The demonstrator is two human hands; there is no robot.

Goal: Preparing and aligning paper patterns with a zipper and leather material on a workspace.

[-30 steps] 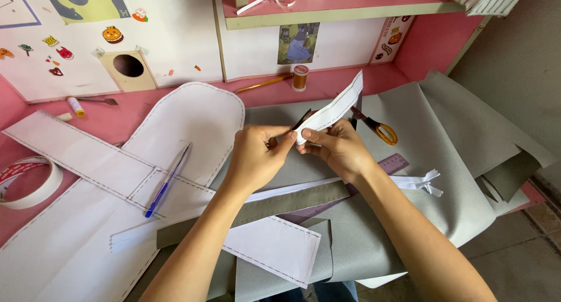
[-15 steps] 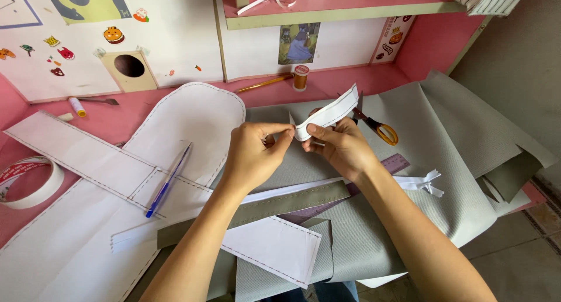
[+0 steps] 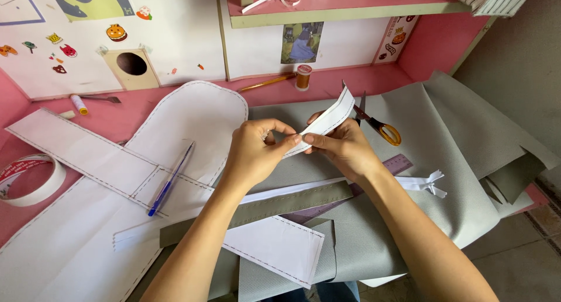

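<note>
Pinching a small white paper strip [image 3: 322, 124] between both sets of fingertips, the person holds it up just above the grey fabric [image 3: 444, 179] at the centre of the frame. The left hand [image 3: 252, 156] closes thumb and forefinger on the strip's lower end, the other fingers curled in; the right hand [image 3: 345, 147] grips it just beside, fingers tight under the paper, so the strip stands taut and tilts up toward the upper right, likely to keep its stitched-looking edge in plain sight. Right behind it lie orange-handled scissors [image 3: 383, 128], blades partly hidden by the strip. A purple ruler [image 3: 397, 163] and a white zipper [image 3: 429, 182] sit on the fabric to the right, close to the right wrist. Over on the left, big white pattern pieces [image 3: 193, 121] spread flat across the pink table [image 3: 374, 80], a blue pen [image 3: 169, 179] resting on them, and a tape roll [image 3: 29, 179] at the far left edge. A spool of thread [image 3: 303, 77] stands at the back.
</note>
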